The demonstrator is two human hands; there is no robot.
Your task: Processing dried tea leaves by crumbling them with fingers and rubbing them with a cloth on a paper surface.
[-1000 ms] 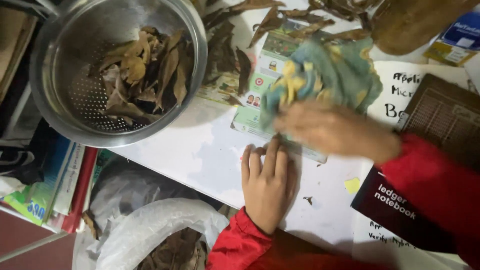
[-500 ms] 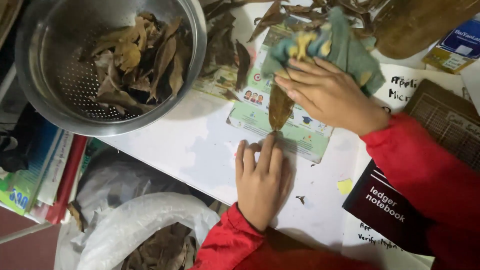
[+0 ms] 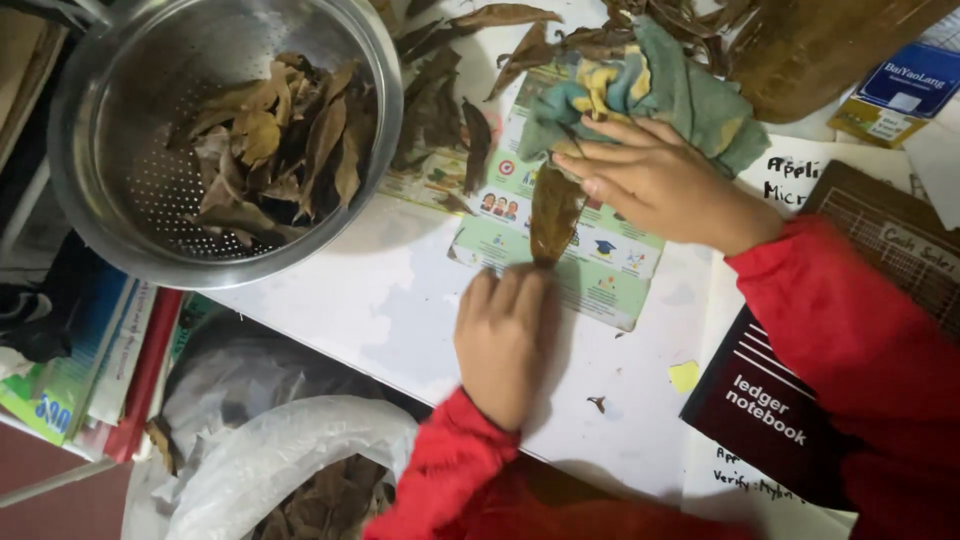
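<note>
My right hand point(image 3: 665, 185) grips a crumpled green, blue and yellow cloth point(image 3: 660, 85) and presses it on the far end of a long brown dried leaf point(image 3: 553, 215). The leaf lies on a green illustrated card point(image 3: 600, 265) on the white table. My left hand point(image 3: 502, 335) lies flat on the table, fingers together, with its fingertips on the leaf's near end. Both arms wear red sleeves.
A metal colander point(image 3: 225, 140) holding several dried leaves stands at the left. More loose leaves point(image 3: 450, 110) lie beside it. A dark notebook point(image 3: 770, 410) and papers sit at the right. Below the table edge, a plastic bag point(image 3: 290, 470) holds leaves.
My right hand has carried the cloth away from me along the leaf, from the near part of the card to its far end. My left hand has stayed pressed near the leaf's near end.
</note>
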